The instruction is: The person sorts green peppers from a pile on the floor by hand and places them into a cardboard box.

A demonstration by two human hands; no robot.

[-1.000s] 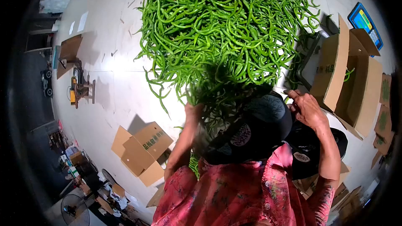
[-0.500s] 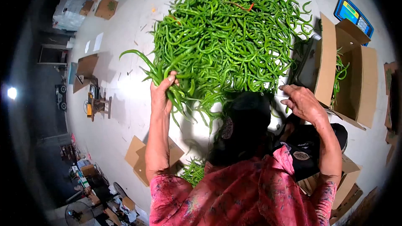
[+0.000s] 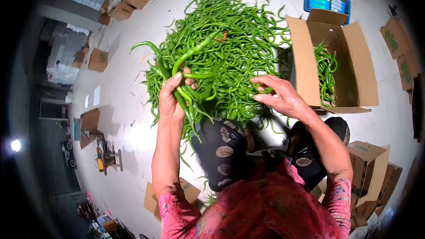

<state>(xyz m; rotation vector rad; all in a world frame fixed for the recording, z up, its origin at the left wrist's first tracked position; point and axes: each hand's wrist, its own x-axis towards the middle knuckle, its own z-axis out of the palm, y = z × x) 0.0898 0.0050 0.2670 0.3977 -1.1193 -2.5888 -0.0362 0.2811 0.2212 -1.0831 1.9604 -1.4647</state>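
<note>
A bunch of long green chili peppers (image 3: 189, 56) is gripped in my left hand (image 3: 171, 97), thumb across them, their curved ends sticking out above and below. My right hand (image 3: 285, 97) hovers at the right front edge of the pepper pile (image 3: 230, 31), its thumb and fingers apart and nothing visible between them. The pile spreads over the pale floor in front of my knees, with a reddish pepper (image 3: 224, 36) near its upper part. Right of the pile, an open cardboard box (image 3: 302, 62) holds some green peppers (image 3: 325, 73) along its left inner side.
A blue digital scale display (image 3: 326, 1) is behind the open box. Cardboard cartons (image 3: 368, 172) stand at my right, and flaps of another box (image 3: 189, 190) show below my left forearm. A small wooden stool (image 3: 114, 159) sits farther left. My knees (image 3: 221, 150) are close below the pile.
My right hand has moved left and forward from beside the box to the pile's edge. My left hand still grips the bunch. The camera view has shifted, showing more of the box's inside.
</note>
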